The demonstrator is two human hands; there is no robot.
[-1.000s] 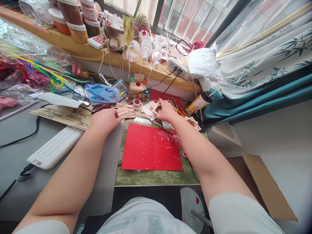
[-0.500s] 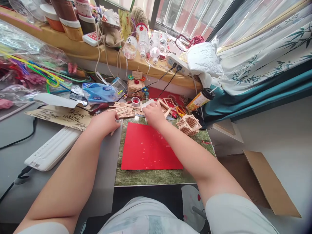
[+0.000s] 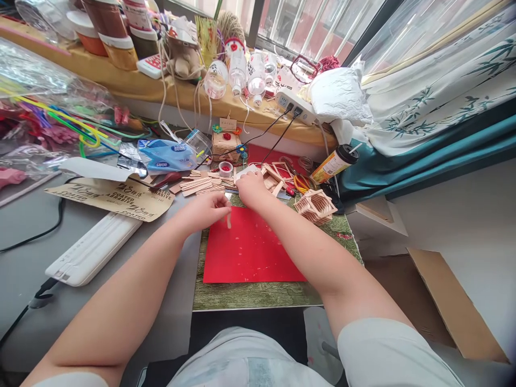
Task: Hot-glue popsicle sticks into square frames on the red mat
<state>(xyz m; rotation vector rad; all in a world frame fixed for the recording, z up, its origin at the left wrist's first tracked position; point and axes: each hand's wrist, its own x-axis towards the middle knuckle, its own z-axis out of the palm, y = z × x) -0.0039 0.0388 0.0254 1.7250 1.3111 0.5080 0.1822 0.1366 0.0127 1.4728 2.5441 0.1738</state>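
Observation:
My left hand [image 3: 213, 208] pinches a short wooden craft stick [image 3: 229, 220], which hangs over the upper left part of the red sheet [image 3: 250, 247]. At the far edge of that sheet, my right hand [image 3: 252, 189] is curled beside a small white item [image 3: 246, 171]; its fingertips are hidden, so what they grip does not show. A pile of loose craft sticks [image 3: 199, 184] lies beyond my left hand. To the right of my right hand sits a many-sided stack of glued-looking sticks [image 3: 315, 207].
A tape roll [image 3: 226, 169], a small stick-built box [image 3: 226, 145] and pliers [image 3: 300, 184] lie at the back. A drink cup [image 3: 335, 164] leans at the right. On the left are a sandpaper sheet [image 3: 113, 196], a tissue pack [image 3: 167, 156] and a white power strip [image 3: 91, 250].
My left hand has moved right with the stick, from the grey tabletop to above the red sheet. My right hand has stayed almost in place.

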